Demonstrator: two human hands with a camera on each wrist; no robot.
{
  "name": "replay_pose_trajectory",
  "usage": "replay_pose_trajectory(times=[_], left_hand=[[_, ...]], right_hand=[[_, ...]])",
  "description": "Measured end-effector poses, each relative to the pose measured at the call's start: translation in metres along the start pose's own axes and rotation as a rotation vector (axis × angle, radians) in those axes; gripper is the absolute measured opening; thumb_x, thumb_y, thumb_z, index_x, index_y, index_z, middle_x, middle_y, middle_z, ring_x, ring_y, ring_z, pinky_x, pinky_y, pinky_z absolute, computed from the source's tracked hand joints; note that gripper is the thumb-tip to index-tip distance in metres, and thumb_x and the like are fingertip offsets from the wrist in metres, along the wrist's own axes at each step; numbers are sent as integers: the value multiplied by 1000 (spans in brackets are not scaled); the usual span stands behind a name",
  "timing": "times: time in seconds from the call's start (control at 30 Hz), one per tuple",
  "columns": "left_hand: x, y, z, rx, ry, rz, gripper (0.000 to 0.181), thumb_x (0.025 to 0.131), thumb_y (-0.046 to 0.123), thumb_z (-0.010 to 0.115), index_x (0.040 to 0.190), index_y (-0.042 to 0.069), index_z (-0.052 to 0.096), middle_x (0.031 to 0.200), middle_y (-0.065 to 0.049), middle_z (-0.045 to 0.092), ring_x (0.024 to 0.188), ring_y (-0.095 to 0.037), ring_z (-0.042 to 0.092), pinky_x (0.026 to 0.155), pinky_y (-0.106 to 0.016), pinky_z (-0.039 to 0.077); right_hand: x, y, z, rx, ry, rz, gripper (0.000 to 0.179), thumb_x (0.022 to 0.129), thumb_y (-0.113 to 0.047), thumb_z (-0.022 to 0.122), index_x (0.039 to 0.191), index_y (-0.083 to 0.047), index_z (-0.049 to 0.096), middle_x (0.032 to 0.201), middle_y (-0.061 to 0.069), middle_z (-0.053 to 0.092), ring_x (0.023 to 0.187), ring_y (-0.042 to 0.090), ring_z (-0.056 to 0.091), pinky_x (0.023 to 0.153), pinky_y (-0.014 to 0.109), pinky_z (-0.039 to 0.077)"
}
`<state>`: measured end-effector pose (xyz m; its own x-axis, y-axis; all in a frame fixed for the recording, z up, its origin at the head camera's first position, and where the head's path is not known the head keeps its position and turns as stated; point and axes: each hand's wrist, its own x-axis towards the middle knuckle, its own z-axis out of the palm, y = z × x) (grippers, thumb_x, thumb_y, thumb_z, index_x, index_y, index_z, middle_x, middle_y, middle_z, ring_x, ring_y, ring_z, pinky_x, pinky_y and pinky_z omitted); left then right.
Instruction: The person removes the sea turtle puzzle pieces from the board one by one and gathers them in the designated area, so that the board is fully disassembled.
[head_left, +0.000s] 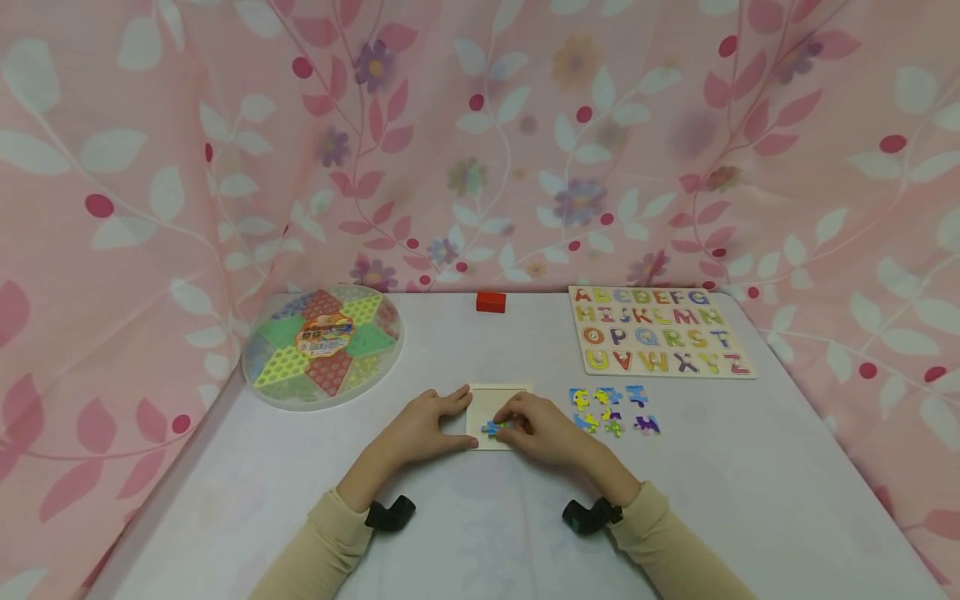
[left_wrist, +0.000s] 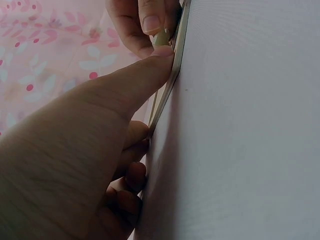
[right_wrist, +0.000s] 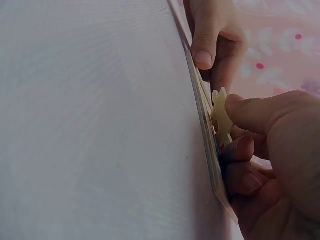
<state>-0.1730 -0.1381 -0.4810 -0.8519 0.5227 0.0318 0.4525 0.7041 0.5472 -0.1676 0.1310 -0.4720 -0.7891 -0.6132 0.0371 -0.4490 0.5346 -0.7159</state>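
A shallow wooden puzzle tray (head_left: 491, 398) lies on the table between the hands. Along its left side rests my left hand (head_left: 426, 427), thumb and index finger stretched apart near the two left corners; in the left wrist view the thumb (left_wrist: 145, 80) touches the tray's edge. My right hand (head_left: 543, 427) is over the tray and pinches a jigsaw piece (head_left: 491, 428), mostly blue, at the lower middle. Seen in the right wrist view, the jigsaw piece (right_wrist: 220, 112) stands tilted between thumb and fingers, its pale side showing. Fingers partly hide it.
Several loose jigsaw pieces (head_left: 602, 398) lie right of the tray. Behind them is an alphabet board (head_left: 663, 325). A round Chinese checkers set (head_left: 324, 348) sits at the back left, and a small red block (head_left: 491, 302) near the table's back edge.
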Motion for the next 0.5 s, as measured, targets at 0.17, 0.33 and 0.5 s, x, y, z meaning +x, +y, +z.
replay_pose_trajectory(times=[0.17, 0.33, 0.5], left_hand=[[0, -2, 1, 16, 9, 10, 82, 87, 51, 86, 152, 11, 58, 161, 1, 49, 82, -10, 43, 80, -26, 45], [1, -2, 1, 10, 6, 3, 83, 86, 52, 86, 152, 11, 57, 162, 1, 49, 82, -10, 44, 79, -26, 44], [0, -2, 1, 11, 0, -5, 82, 86, 52, 86, 153, 12, 57, 162, 2, 48, 83, -9, 44, 80, -26, 44]], right_hand=[[-1, 0, -1, -13, -10, -29, 30, 99, -22, 78, 125, -8, 70, 103, -3, 64, 75, 6, 51, 69, 24, 46], [0, 3, -1, -17, -18, -23, 32, 99, -20, 78, 127, -8, 70, 102, -4, 61, 77, 5, 51, 68, 23, 45], [-1, 4, 0, -1, -18, -6, 27, 100, -21, 77, 125, -11, 74, 103, -3, 59, 78, 7, 51, 68, 22, 44]])
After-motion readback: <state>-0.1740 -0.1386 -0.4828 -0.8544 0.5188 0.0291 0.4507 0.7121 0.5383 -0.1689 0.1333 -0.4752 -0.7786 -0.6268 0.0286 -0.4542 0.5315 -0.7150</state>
